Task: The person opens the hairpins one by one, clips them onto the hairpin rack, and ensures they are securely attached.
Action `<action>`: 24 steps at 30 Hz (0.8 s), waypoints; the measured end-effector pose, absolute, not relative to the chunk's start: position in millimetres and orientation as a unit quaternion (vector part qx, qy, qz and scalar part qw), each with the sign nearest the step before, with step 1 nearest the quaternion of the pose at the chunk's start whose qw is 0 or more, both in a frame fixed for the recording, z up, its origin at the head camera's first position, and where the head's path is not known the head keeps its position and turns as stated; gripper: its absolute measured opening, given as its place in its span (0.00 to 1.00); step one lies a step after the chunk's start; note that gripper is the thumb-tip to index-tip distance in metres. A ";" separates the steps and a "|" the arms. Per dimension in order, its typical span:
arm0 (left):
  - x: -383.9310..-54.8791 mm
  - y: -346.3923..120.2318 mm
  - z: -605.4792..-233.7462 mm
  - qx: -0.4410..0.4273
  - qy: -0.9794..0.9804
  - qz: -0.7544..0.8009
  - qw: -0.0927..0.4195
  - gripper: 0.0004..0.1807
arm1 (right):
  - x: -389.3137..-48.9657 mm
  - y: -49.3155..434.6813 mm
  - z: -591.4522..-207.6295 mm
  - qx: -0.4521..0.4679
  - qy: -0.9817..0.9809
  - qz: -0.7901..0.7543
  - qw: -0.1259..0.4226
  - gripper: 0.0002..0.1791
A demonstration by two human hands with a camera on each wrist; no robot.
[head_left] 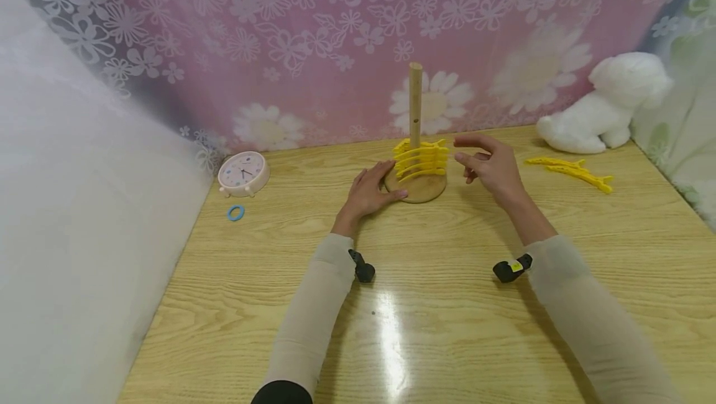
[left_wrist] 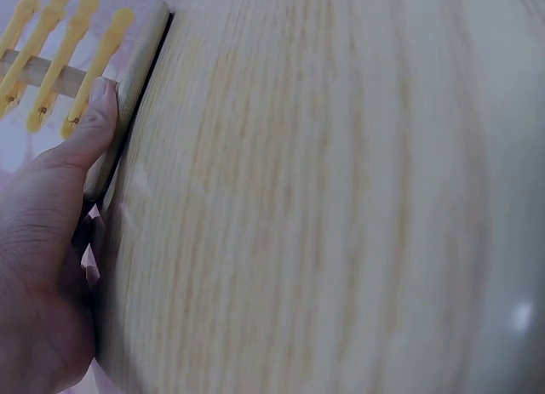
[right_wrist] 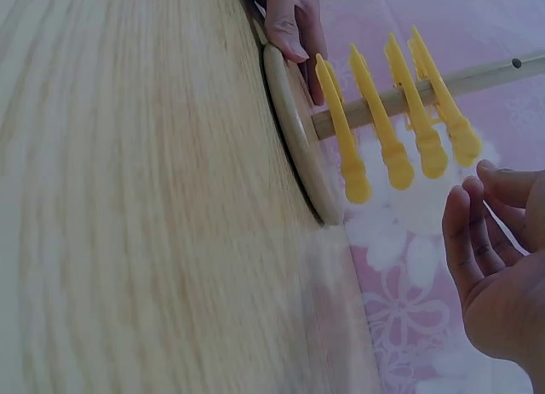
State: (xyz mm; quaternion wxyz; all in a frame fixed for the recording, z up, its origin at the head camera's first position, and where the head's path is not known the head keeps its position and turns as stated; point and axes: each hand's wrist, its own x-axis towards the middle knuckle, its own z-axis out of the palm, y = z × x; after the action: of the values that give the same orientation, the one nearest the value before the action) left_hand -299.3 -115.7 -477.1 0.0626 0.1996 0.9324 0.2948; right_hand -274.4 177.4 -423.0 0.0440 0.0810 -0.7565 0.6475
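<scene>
A wooden stand has a round base and an upright pole. Several long yellow plastic clips are set one above another on the lower part of the pole. My left hand grips the left side of the base, its thumb lying on the top face near the front rim; its other fingers are partly hidden in the left wrist view. To the right of the clips hovers my right hand, holding nothing. In the right wrist view its thumb and fingertips are close to the end of the topmost clip.
Two loose yellow clips lie on the wooden table at the right. Behind them sits a white plush dog. A pink alarm clock and a blue ring are at the left. A flowered cloth hangs along the back edge.
</scene>
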 end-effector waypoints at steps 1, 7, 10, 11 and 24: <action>-299.4 -115.7 -477.3 0.199 0.932 0.296 0.062 0.48 | -273.5 181.0 -423.7 0.079 -0.758 0.647 0.043 0.23; -299.5 -115.3 -479.6 0.197 0.931 0.301 0.063 0.49 | -265.2 211.9 -426.7 0.064 -0.768 0.635 0.053 0.22; -300.2 -116.2 -481.0 0.195 0.932 0.298 0.062 0.49 | -261.3 231.3 -427.9 0.054 -0.774 0.627 0.062 0.22; -300.6 -116.5 -481.2 0.195 0.932 0.298 0.062 0.49 | -260.4 237.5 -428.7 0.052 -0.778 0.623 0.066 0.22; -299.1 -115.9 -480.5 0.201 0.930 0.302 0.054 0.49 | -238.8 333.8 -428.9 -0.002 -0.808 0.587 0.050 0.20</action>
State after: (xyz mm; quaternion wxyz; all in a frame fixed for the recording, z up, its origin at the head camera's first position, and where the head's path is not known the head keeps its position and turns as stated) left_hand -299.1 -115.9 -480.5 0.0540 0.2006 0.9305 0.3017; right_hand -238.8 333.8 -428.9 0.0501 -0.0017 -0.8077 0.5875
